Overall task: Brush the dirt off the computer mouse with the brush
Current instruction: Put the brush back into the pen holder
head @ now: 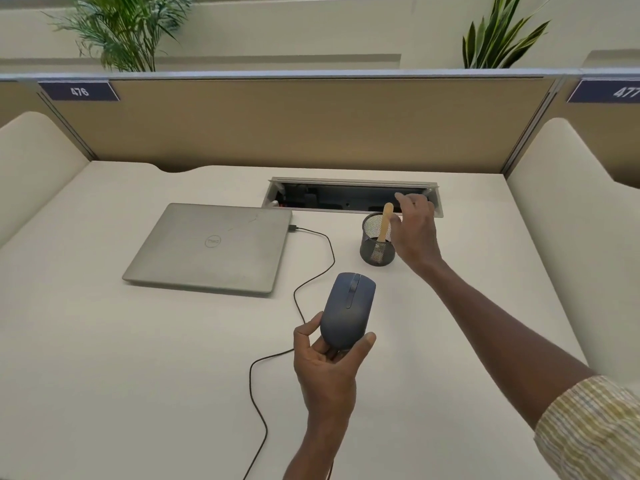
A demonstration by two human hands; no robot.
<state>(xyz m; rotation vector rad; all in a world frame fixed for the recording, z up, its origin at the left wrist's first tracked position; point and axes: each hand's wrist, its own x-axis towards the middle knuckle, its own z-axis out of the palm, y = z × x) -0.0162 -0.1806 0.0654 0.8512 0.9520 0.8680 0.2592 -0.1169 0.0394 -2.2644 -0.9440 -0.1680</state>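
Dark blue computer mouse, held clear of the counter near the centre of the view, its scroll wheel facing up and its front end pointing away from the person. The left hand grips the rear of the mouse, thumb on its left side and a fingertip on its right, palm beneath. A black cable runs across the counter in loose curves from behind the left hand to a plug at the right rear corner of a closed grey laptop, which lies flat to the left of the mouse.

Brush: a pale wooden handle stands upright and slightly tilted in a black mesh cup, with the bristle end down inside the mesh. The cup stands on the counter beyond and to the right of the mouse. The right hand reaches over the cup's right side, fingers loosely spread; the thumb lies just beside the handle, and contact cannot be told. The fingers are not closed around anything. A striped sleeve covers the upper right arm.

Behind the cup, an open cable tray is recessed in the counter. A tan partition closes the back of the counter and carries number plates; two plants rise beyond it.
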